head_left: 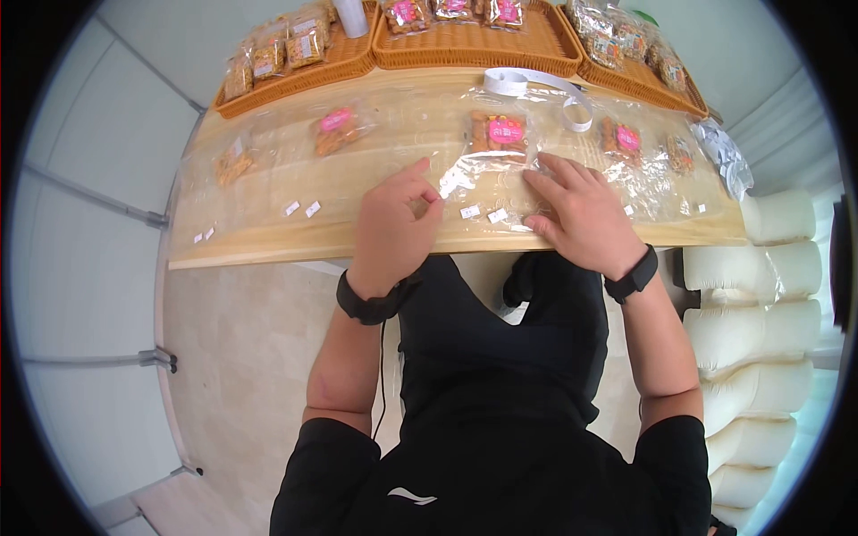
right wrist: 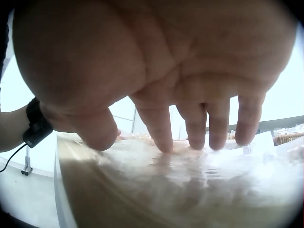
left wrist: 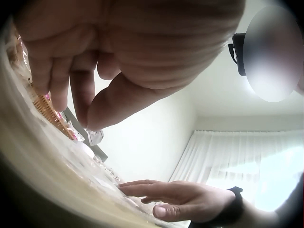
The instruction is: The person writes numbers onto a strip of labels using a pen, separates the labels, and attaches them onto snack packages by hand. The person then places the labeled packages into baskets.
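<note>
Thumb and forefinger of my left hand (head_left: pixel 393 223) come together over the table's front part. In the left wrist view a small, whitish see-through piece (left wrist: pixel 95 137) shows at those pinched tips; what it is I cannot tell. My right hand (head_left: pixel 585 210) is spread palm down, its straight fingertips on shiny clear plastic film (right wrist: pixel 190 175). Just beyond both hands lies a clear packet of brown snacks with a pink label (head_left: pixel 507 131). Two small white slips (head_left: pixel 470 212) lie between the hands.
More snack packets (head_left: pixel 338 130) lie in a row on the wooden table (head_left: pixel 268 246). Wicker trays (head_left: pixel 474 52) holding bagged snacks line the back. A white paper strip (head_left: pixel 509 82) curls behind the middle packet. Crumpled clear plastic (head_left: pixel 726 156) hangs at the right edge.
</note>
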`<state>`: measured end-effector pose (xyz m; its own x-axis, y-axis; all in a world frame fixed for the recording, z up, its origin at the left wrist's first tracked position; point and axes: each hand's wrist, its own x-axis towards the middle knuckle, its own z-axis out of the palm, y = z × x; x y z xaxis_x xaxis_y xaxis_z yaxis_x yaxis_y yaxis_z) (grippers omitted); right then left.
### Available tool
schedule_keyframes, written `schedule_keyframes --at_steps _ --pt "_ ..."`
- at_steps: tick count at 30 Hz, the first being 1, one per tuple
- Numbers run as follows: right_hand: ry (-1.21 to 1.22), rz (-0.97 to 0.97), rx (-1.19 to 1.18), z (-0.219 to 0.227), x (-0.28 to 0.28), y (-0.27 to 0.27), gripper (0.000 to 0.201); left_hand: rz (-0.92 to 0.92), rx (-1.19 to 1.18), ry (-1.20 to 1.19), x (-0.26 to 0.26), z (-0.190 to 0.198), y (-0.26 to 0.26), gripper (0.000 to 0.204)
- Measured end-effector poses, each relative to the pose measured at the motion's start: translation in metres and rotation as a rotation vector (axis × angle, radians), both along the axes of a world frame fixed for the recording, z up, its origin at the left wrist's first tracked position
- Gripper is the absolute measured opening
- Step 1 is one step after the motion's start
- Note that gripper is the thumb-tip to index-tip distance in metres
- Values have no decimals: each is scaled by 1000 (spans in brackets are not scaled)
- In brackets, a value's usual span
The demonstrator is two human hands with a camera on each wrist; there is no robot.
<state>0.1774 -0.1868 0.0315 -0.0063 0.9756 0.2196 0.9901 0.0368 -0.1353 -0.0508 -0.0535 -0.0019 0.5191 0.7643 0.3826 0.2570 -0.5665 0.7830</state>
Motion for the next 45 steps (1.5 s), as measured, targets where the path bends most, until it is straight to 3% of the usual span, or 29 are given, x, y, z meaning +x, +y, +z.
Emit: schedule_keyframes --at_steps 10,16,19,21,26,45 --pt "36 50 10 -8 12 17 51 26 -18 -55 1 -12 -5 5" --pt "29 -6 182 20 -8 15 33 -26 -88 -63 -3 1 -14 5" --pt "217 101 160 26 -22 22 21 -90 -200 -189 2 -12 -10 3" --pt "366 258 25 20 -27 32 18 -63 -297 -190 4 -15 -11 3" --pt "402 348 -49 1 -33 55 14 -5 -458 -193 7 -21 -4 3" --pt "380 370 -119 -6 -34 65 16 62 -340 -125 9 -20 -3 4"
